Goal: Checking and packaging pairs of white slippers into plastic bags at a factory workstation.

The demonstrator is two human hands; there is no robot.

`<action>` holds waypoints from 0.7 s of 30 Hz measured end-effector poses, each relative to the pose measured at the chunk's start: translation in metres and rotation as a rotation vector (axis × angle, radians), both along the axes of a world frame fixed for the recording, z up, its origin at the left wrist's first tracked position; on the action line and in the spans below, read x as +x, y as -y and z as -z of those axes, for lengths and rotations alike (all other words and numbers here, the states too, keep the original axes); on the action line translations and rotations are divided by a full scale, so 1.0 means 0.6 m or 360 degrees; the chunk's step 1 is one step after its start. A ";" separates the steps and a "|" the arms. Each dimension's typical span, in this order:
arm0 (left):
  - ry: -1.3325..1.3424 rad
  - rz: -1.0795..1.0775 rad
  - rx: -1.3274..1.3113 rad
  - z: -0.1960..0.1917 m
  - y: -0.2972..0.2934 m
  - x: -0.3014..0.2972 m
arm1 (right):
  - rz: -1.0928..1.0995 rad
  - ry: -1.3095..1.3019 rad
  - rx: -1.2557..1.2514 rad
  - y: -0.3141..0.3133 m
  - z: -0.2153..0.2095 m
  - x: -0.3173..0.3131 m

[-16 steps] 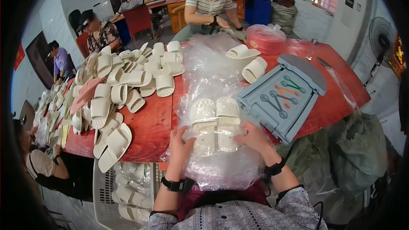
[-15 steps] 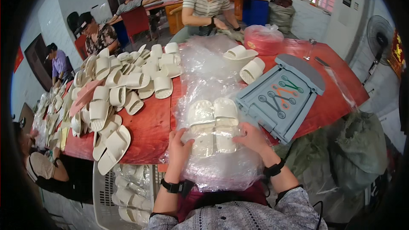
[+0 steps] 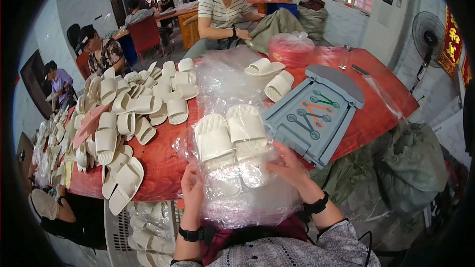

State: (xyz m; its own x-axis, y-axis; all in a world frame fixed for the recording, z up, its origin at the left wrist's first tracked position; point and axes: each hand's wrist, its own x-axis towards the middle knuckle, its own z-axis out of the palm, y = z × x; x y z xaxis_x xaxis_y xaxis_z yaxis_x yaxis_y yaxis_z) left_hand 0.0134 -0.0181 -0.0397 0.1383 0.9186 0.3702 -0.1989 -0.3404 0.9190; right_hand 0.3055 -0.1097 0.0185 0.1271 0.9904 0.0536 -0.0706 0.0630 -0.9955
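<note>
A pair of white slippers (image 3: 228, 137) lies side by side on the red table (image 3: 163, 168), its near ends inside a clear plastic bag (image 3: 247, 198). My left hand (image 3: 192, 188) grips the bag's left edge. My right hand (image 3: 289, 165) holds the bag's right side next to the slippers. Both wrists wear black bands. More clear plastic bags (image 3: 222, 76) are spread on the table behind the pair.
Several loose white slippers (image 3: 133, 113) are heaped on the table's left half. A grey plastic board with scissors (image 3: 316, 111) lies at right, a red bag (image 3: 292, 49) behind it. A white basket (image 3: 141, 227) of slippers stands below the edge. Other people sit around.
The slipper pair and the bag have shifted slightly toward me. My hands stay at the bag's two sides, the right one a little farther in.
</note>
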 end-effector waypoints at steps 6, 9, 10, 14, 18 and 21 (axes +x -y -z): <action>0.0715 0.0105 -0.1216 -0.098 0.078 0.014 | 0.0164 0.0189 0.0266 0.032 -0.026 -0.047; 0.0268 0.0023 -0.1459 -0.165 0.118 0.021 | 0.0213 0.0116 0.0203 0.053 -0.040 -0.074; 0.0298 0.0269 -0.1366 -0.128 0.114 0.013 | 0.0130 0.0108 0.0198 0.058 -0.037 -0.087; 0.0591 0.0589 -0.1219 -0.072 0.140 0.011 | 0.0162 0.0457 0.0531 0.064 -0.006 -0.130; 0.0730 0.0353 -0.0901 -0.075 0.163 0.010 | 0.0050 0.0576 0.0628 0.070 0.004 -0.154; 0.0626 0.0204 -0.0832 -0.072 0.178 -0.044 | -0.0051 0.0432 0.0502 0.069 -0.005 -0.154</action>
State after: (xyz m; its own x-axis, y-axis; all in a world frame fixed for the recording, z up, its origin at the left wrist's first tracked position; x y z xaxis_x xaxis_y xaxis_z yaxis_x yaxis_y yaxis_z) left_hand -0.0127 -0.1249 0.0034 0.2040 0.9761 -0.0746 -0.5625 0.1792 0.8071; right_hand 0.2131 -0.1513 0.0216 0.0360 0.9232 0.3826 0.1850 0.3701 -0.9104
